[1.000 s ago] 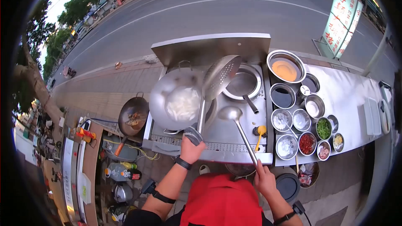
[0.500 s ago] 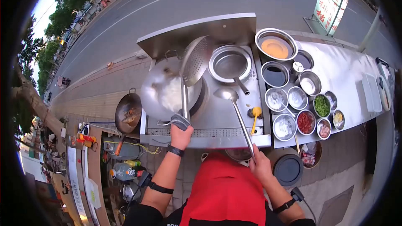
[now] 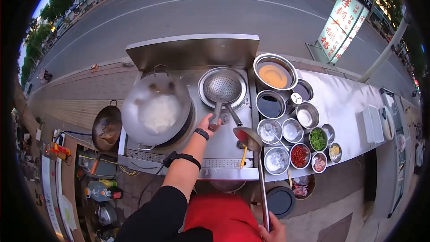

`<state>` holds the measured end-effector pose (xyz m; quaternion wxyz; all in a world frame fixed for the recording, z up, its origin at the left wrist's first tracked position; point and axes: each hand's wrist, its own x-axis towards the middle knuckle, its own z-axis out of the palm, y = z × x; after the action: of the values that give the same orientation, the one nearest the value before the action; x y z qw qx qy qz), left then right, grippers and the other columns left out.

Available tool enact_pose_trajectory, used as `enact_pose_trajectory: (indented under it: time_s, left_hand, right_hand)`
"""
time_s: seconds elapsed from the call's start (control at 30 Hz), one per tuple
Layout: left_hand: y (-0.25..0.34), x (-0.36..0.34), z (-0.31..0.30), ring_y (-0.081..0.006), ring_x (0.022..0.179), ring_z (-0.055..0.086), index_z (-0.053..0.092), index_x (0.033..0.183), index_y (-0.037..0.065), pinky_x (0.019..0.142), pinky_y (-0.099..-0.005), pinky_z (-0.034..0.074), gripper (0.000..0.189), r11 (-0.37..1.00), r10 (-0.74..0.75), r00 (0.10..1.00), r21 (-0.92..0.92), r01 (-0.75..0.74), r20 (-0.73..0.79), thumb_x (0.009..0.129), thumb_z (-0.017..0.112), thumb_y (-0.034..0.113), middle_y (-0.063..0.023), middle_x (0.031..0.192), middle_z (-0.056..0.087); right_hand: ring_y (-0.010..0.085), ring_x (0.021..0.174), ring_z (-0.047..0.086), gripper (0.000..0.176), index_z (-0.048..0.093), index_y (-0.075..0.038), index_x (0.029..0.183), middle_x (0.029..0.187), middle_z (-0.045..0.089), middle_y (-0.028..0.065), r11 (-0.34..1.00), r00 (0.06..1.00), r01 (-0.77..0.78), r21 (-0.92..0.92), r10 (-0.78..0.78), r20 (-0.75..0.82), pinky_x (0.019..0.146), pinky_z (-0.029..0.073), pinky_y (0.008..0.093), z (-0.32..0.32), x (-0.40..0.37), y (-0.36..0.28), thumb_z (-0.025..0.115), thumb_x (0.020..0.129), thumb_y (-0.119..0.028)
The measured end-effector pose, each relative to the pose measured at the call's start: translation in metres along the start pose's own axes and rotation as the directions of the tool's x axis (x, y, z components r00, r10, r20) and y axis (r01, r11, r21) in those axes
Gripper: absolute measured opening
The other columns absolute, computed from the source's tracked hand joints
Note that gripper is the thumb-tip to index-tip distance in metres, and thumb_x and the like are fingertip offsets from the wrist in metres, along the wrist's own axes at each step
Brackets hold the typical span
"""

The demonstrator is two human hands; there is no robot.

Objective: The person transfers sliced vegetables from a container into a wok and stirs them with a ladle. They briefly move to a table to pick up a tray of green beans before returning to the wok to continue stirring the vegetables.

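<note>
My left hand (image 3: 208,125) is at the handle end of a perforated skimmer (image 3: 222,88), with thumb and fingers on either side of the handle. The skimmer's bowl rests over a round metal pot (image 3: 206,72) on the stove. My right hand (image 3: 273,230), low in the view, grips the long handle of a ladle (image 3: 249,139). The ladle's bowl is raised in front of the stove's right edge. To the left stands a large wok (image 3: 134,96) holding cloudy white, steaming contents. A second handle (image 3: 234,117) sticks out from the pot.
Right of the stove, a steel table (image 3: 340,103) carries several bowls: dark liquid (image 3: 269,104), chopped greens (image 3: 318,139), red chilli (image 3: 299,156). A smaller dark wok (image 3: 105,127) hangs at left. A yellow-handled utensil (image 3: 243,157) lies at the stove's front. Beneath is a lidded bucket (image 3: 281,202).
My left hand has swung the skimmer from above the wok rightward onto the pot. My right hand has moved down, drawing the ladle toward me. The view has shifted.
</note>
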<state>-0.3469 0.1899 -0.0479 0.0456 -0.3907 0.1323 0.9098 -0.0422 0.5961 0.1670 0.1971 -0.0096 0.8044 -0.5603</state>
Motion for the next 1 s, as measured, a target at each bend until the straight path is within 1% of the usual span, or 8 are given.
enact_pose_trajectory:
  time_s: [0.07, 0.2, 0.33, 0.47, 0.57, 0.73, 0.8, 1.0]
  left_hand:
    - [0.002, 0.007, -0.005, -0.0278, 0.073, 0.066, 0.048, 0.115, 0.001, 0.061, -0.0405, 0.06, 0.034, 1.0, -0.025, 0.997, -0.009, 0.025, 0.076, 0.098, 0.052, 0.03, -0.0176, 0.091, 0.061]
    - [-0.003, 0.037, -0.038, -0.0285, 0.076, 0.07, 0.053, 0.118, 0.006, 0.063, -0.0414, 0.061, 0.039, 0.816, 0.13, 0.991, 0.569, -0.099, -0.014, 0.101, 0.048, 0.04, -0.0158, 0.098, 0.066]
    - [-0.02, -0.039, -0.082, -0.0276, 0.084, 0.07, 0.057, 0.125, 0.009, 0.07, -0.0431, 0.06, 0.04, 0.853, 0.056, 0.998, 0.521, -0.044, -0.009, 0.101, 0.05, 0.041, -0.0139, 0.111, 0.068]
    - [-0.037, -0.164, -0.152, -0.0214, 0.108, 0.066, 0.059, 0.124, 0.005, 0.088, -0.0402, 0.056, 0.037, 0.912, -0.011, 0.991, 0.408, -0.045, 0.133, 0.1, 0.055, 0.033, -0.0115, 0.118, 0.067]
    - [-0.02, -0.222, -0.232, -0.0232, 0.109, 0.066, 0.059, 0.121, 0.0, 0.088, -0.0401, 0.056, 0.035, 0.913, 0.024, 0.979, 0.395, -0.103, 0.2, 0.1, 0.055, 0.027, -0.013, 0.12, 0.067]
    - [0.039, -0.324, -0.316, -0.0241, 0.098, 0.069, 0.061, 0.116, -0.005, 0.086, -0.0357, 0.056, 0.028, 0.873, 0.105, 0.994, 0.48, -0.088, -0.009, 0.1, 0.051, 0.016, -0.0149, 0.109, 0.07]
    - [0.034, -0.301, -0.443, -0.0243, 0.081, 0.071, 0.067, 0.107, -0.004, 0.07, -0.035, 0.055, 0.032, 0.664, 0.4, 0.912, 0.715, -0.218, -0.093, 0.094, 0.06, 0.024, -0.014, 0.102, 0.072]
    - [0.108, -0.352, -0.542, -0.0263, 0.09, 0.069, 0.066, 0.105, -0.009, 0.078, -0.0374, 0.053, 0.054, 0.551, 0.372, 0.788, 0.8, 0.238, -0.49, 0.082, 0.071, 0.039, -0.0207, 0.101, 0.071]
  right_hand:
    - [0.0186, 0.108, 0.059, 0.049, 0.048, 0.001, 0.138, 0.118, 0.064, 0.0127, 0.998, 0.999, -0.035, 0.051, 0.035, 0.009, 0.093, 0.047, 0.0327, -0.001, -0.007, 0.001, 0.063, 0.092, -0.007]
    - [0.0189, 0.108, 0.059, 0.052, 0.045, 0.001, 0.142, 0.12, 0.064, 0.0135, 0.978, 0.987, -0.16, 0.137, 0.16, 0.013, 0.094, 0.046, 0.0327, 0.009, -0.009, 0.005, 0.061, 0.094, -0.009]
    - [0.0062, 0.068, 0.057, 0.047, 0.053, 0.002, 0.132, 0.08, 0.062, 0.0015, 0.996, 0.994, -0.069, 0.061, 0.063, 0.089, 0.06, 0.047, 0.0234, 0.029, 0.031, -0.014, 0.064, 0.086, -0.004]
    - [0.0167, 0.074, 0.065, 0.05, 0.045, 0.003, 0.137, 0.09, 0.065, 0.0094, 0.991, 0.944, 0.037, 0.125, -0.075, 0.32, 0.067, 0.052, 0.0292, 0.078, 0.086, -0.035, 0.059, 0.089, -0.004]
    - [0.0321, 0.079, 0.067, 0.055, 0.039, 0.004, 0.14, 0.096, 0.066, 0.0202, 0.906, 0.857, 0.379, -0.187, -0.268, 0.441, 0.072, 0.053, 0.0397, 0.132, 0.131, -0.057, 0.058, 0.089, -0.005]
    - [0.0467, 0.084, 0.062, 0.061, 0.036, 0.0, 0.144, 0.099, 0.063, 0.0293, 0.659, 0.81, 0.515, -0.548, -0.165, 0.563, 0.076, 0.051, 0.0535, 0.234, 0.166, -0.062, 0.056, 0.087, -0.008]
    - [0.0463, 0.082, 0.063, 0.062, 0.035, -0.001, 0.145, 0.097, 0.062, 0.0291, 0.559, 0.827, 0.479, -0.676, -0.031, 0.561, 0.075, 0.051, 0.0538, 0.272, 0.166, -0.072, 0.056, 0.087, -0.009]
    - [0.0448, 0.078, 0.063, 0.065, 0.032, -0.003, 0.146, 0.098, 0.061, 0.0275, 0.407, 0.909, 0.381, -0.83, -0.001, 0.417, 0.071, 0.052, 0.0532, 0.371, 0.188, -0.081, 0.057, 0.086, -0.008]
